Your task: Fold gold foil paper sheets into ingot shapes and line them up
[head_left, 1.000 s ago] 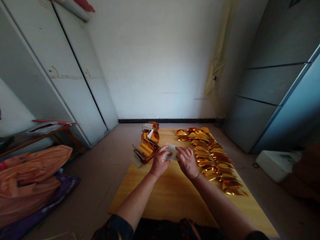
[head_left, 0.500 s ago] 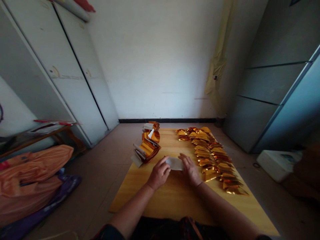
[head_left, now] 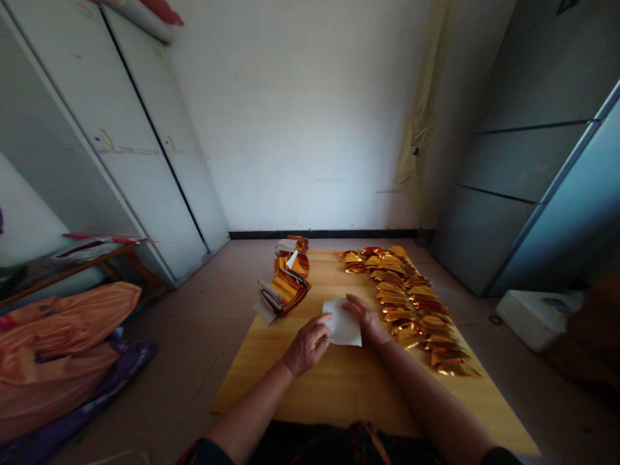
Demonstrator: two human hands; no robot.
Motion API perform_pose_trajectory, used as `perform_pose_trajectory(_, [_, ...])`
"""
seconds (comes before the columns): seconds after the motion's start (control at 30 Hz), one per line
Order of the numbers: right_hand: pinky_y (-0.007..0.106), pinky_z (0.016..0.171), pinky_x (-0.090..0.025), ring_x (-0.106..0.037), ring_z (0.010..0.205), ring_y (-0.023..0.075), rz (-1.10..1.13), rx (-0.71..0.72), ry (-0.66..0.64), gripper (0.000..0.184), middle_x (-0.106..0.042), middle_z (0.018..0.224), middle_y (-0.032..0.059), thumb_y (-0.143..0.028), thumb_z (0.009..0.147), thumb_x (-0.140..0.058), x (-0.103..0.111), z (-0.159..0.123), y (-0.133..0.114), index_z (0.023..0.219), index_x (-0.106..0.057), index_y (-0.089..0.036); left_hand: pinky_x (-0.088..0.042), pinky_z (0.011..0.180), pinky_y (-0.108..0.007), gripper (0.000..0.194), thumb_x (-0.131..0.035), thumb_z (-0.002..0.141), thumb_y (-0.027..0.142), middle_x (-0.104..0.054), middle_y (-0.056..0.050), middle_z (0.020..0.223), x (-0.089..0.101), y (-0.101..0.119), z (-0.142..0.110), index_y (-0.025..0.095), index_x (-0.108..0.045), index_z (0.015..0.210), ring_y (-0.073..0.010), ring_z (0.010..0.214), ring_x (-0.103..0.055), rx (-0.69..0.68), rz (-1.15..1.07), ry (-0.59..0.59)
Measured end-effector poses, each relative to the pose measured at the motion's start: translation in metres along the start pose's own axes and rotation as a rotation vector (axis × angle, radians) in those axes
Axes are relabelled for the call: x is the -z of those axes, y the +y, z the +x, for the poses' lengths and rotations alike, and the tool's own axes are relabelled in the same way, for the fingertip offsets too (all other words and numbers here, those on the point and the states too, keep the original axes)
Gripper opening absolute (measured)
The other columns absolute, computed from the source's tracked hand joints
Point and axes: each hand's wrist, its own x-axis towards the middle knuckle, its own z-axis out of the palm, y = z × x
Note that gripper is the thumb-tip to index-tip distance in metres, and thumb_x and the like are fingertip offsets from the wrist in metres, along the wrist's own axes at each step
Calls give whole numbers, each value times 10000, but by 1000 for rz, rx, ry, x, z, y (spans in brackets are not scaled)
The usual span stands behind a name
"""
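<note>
A small sheet of paper [head_left: 343,329], pale side up, lies between my two hands just above or on the wooden table [head_left: 271,381]; which of these, I cannot tell. My left hand [head_left: 308,341] grips its left edge, the index finger stretched over the top and the other fingers curled. At the right edge, my right hand [head_left: 369,321] holds the sheet with its fingertips over the upper corner; its thumb is hidden. Left of the hands stand stacks of gold foil paper [head_left: 289,289] with grey-white backs. Folded gold foil pieces [head_left: 390,294] lie in overlapping rows on the right.
A tall pale cabinet [head_left: 145,129] stands on the left, with orange plastic bags [head_left: 72,336] on the floor before it. To the right are a grey refrigerator [head_left: 513,155] and a white box [head_left: 527,316]. A white wall [head_left: 310,116] rises behind the table.
The sheet was seen as a narrow, curved strip between my hands; now it is spread flatter and more of it shows. My left fingers have shifted slightly along its edge.
</note>
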Motion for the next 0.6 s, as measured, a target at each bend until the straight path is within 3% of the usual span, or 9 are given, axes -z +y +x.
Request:
perform_pose_trajectory(0.13, [444,1057,-325,-429,1274,255,-304,26,-260,459,-465,1402,128,-158,839,-489,10,-2,-9,1291,-547,-212,-415,999,-321,152,-491,771,81,-626,-65,1196,-3,-4,-4,199,-583,796,-185,1118,-560,32,136,-118])
perform_pose_trajectory(0.27, [492,1016,-342,-447,1246,272,-426,-6,-262,484,-485,1386,118,-87,837,-433,17,-2,-18,1277,-558,-244,-393,967,-346,157,-491,794,103,-636,-40,1172,-5,-3,1,211,-591,847,-188,1085,-558,84,256,-140])
perform_pose_trajectory(0.4, [427,1008,-382,-506,1190,239,-187,2,-172,492,-570,1292,121,-51,777,-428,18,-7,-19,1206,-618,-201,-372,896,-358,135,-473,841,176,-668,-34,1005,-6,0,6,216,-593,889,-190,1008,-555,186,321,-125])
perform_pose_trajectory(0.5, [386,1002,-410,-546,1149,229,128,-5,-249,464,-606,1249,96,-141,772,-461,18,-12,-21,1208,-616,-179,-352,871,-363,122,-477,845,198,-663,-37,945,-5,0,8,215,-594,875,-202,1008,-539,229,350,-104])
perform_pose_trajectory(0.6, [381,953,-446,-572,1105,249,261,-57,-335,476,-620,1223,102,-293,787,-519,19,-14,-27,1238,-588,-158,-353,849,-355,125,-467,852,206,-657,-38,915,-4,-3,11,210,-591,866,-203,973,-552,249,355,-82])
